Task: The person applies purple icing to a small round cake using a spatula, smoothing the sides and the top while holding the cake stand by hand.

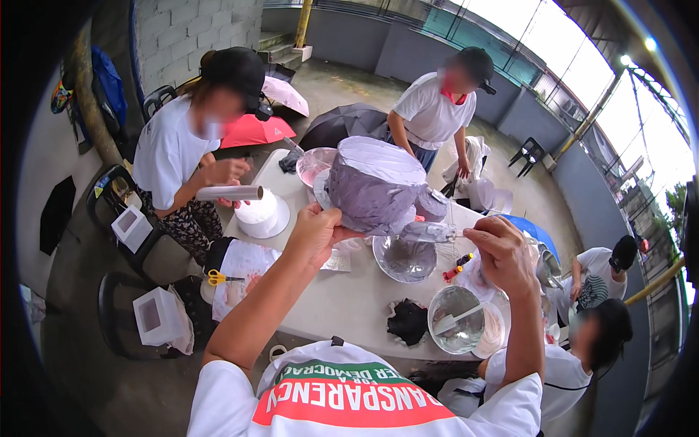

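Currently, left fingers (329,218) clamp the base of the lavender-coated cake (375,182) at twelve o'clock; right fingers (484,235) pinch the spatula (426,231) at its four o'clock. Coverage appears nearly complete; smoothing apparently remains.

Both arms up front, forearms bare, hands well apart and near level in view. Left forearm (266,302) runs diagonally from lower left up toward center. Left hand (319,227) carries from beneath: fingers pointing right, grip loaded, wrist nearly in line with forearm. Right forearm (526,320) close to vertical, slight inward lean. Right hand (502,251) bent inward at wrist, back of hand toward camera, fingertips (473,234) pointing left in a fine pinch, other fingers curled. Both elbows bent, arms framing the chest.
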A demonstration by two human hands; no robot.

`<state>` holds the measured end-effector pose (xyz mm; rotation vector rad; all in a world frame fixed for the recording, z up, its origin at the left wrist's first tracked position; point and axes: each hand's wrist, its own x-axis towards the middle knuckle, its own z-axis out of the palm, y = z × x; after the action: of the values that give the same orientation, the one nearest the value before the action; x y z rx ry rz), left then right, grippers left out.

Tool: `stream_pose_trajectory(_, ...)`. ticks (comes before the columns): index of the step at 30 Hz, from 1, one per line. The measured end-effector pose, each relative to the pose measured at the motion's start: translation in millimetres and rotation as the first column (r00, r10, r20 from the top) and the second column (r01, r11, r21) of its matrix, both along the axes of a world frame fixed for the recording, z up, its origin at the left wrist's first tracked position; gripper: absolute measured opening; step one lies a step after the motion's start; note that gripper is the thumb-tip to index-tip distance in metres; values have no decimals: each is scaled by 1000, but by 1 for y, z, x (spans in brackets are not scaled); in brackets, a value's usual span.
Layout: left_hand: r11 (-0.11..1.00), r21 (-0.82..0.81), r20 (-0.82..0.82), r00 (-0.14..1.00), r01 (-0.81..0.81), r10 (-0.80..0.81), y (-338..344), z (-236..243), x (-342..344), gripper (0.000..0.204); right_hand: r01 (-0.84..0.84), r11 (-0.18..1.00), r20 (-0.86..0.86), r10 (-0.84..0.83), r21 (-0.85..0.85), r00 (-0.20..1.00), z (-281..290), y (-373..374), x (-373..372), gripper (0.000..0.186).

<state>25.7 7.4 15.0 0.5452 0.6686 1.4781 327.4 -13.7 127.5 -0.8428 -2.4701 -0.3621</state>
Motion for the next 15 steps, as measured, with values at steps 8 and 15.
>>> stream_pose_trajectory(8, 1000, -25, -30, 1000, -7, 6, -8, 9, 6, 25, -44, 998, 38, 46, -53, 998, 2, 4, -4, 34)
stream_pose_trajectory(15, 999, -15, -55, 998, -42, 41, -17, 23, 18, 26, -71, 995, 61, 76, -73, 995, 7, 0, -20, 29)
